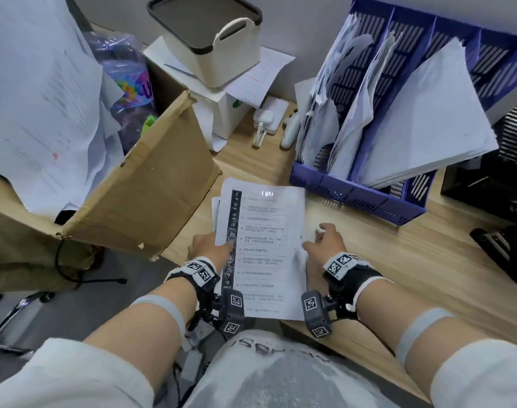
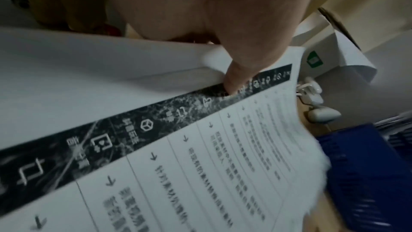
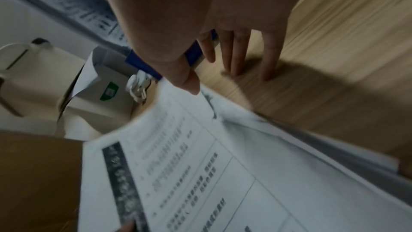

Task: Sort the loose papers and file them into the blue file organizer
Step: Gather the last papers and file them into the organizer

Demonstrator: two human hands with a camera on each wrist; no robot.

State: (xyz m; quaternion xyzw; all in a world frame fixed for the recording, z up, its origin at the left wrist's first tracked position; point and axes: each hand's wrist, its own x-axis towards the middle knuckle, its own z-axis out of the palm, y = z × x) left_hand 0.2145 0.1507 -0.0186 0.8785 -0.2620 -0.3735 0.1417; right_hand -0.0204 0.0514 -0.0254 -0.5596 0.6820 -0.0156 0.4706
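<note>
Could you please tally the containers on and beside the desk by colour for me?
Blue: 1, the file organizer
Brown: 1, the cardboard box
Cream with dark rim: 1, the storage bin
White: 1, the small carton under the bin
Total: 4

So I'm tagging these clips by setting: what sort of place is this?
Probably an office desk: a blue file organizer full of papers, printed sheets held by both hands, and a wooden desktop.

Cardboard box, white bin w/ dark lid, charger.
</note>
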